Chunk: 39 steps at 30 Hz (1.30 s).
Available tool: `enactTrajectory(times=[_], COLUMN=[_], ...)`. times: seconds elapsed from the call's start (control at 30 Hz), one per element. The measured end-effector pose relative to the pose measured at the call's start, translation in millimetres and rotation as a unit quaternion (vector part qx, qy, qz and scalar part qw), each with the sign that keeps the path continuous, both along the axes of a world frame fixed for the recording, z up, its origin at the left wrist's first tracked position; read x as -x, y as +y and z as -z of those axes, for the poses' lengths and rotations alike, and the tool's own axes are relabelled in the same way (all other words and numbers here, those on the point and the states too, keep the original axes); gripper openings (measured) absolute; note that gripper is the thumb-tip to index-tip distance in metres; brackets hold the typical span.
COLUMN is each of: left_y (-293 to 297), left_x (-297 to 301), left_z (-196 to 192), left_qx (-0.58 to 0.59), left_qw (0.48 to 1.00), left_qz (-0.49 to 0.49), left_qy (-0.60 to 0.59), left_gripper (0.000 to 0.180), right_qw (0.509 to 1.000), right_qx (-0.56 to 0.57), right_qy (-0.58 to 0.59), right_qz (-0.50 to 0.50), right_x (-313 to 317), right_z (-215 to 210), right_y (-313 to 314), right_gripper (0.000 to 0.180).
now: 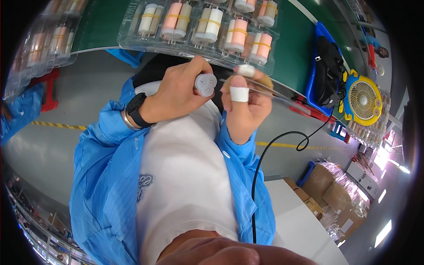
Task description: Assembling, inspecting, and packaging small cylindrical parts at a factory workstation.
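My left hand (176,90) is closed around a piece whose pale, three-lobed end cap (205,84) faces up; the rest of it is hidden in my fingers. Beside it, my right hand (248,104), with white tape on the thumb and a finger, is closed on a thin, long, greyish tool (282,96), blurred and slanting off to the right. Just beyond both hands is a clear plastic tray (126,43). It carries several bundles of pink, white and grey cylinders (208,24), each tied with a yellow band.
The tray rests on a green worktop (95,33). More filled trays (42,44) stand at far left. At right are a blue bin (314,84) with a black bag and a yellow-blue fan (363,99). A black cable (260,163) hangs near my right arm. Cartons (320,181) stand lower right.
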<state>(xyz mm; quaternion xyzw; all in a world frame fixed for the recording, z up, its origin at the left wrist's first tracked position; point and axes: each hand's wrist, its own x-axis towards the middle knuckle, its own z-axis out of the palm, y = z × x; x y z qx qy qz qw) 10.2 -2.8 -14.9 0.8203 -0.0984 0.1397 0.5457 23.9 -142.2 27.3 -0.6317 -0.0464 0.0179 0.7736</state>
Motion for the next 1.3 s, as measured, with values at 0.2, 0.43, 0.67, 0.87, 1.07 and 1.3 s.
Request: enactTrajectory(times=[0.2,0.43,0.67,0.87,1.07,1.3], left_y=[3,-3,3,14,9,11], left_x=[-9,-10,-11,-13,-18,-33], left_z=[-12,-14,-23,-75,-103,-107], left_qx=[-0.201,-0.503,-0.539,-0.116,0.053,0.059], left_qw=[0.968,0.798,0.756,0.982,0.998,0.997], left_qz=[0.029,0.107,0.123,0.127,0.008,-0.008], left_qy=[-0.151,-0.316,-0.349,-0.079,-0.033,-0.048], left_gripper=[0.031,0.014,0.011,0.022,0.025,0.027], right_qw=[0.998,0.989,0.992,0.984,0.985,0.989], right_qx=[-0.036,0.059,0.043,0.011,-0.049,-0.022], right_qy=[-0.040,-0.086,-0.066,-0.071,-0.127,-0.137], right_qz=[0.039,0.106,0.100,0.161,0.108,0.047], right_x=[-1,-4,0,-3,-13,-22], right_z=[9,2,0,-26,-79,-81], right_y=[-21,-40,-36,-45,-7,23], right_gripper=[0.025,0.035,0.039,0.037,0.028,0.023])
